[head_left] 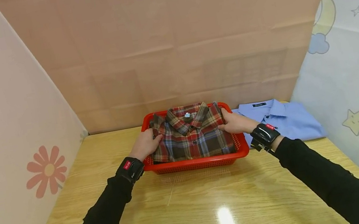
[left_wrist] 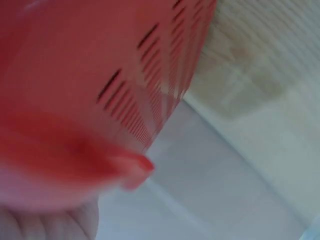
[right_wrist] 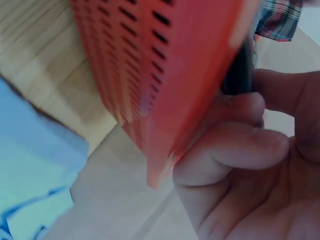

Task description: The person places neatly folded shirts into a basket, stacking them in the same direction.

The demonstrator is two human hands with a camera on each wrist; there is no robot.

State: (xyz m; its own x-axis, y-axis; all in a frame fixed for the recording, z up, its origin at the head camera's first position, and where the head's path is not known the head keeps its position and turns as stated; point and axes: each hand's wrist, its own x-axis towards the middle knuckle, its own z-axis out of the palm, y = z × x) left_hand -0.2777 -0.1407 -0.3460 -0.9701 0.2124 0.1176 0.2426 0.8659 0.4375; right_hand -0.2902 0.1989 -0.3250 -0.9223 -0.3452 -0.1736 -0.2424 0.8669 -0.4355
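Plaid collared shirt (head_left: pixel 196 148), folded, in red perforated basket (head_left: pixel 197 161); sides pinched by left hand (head_left: pixel 144 144) and right hand (head_left: pixel 237 121); best kept level.

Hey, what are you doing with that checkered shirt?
A person is holding a folded plaid shirt by its sides, left hand on one side and right hand on the other. It sits in a red plastic basket on the wooden table. A blue shirt lies to the right.
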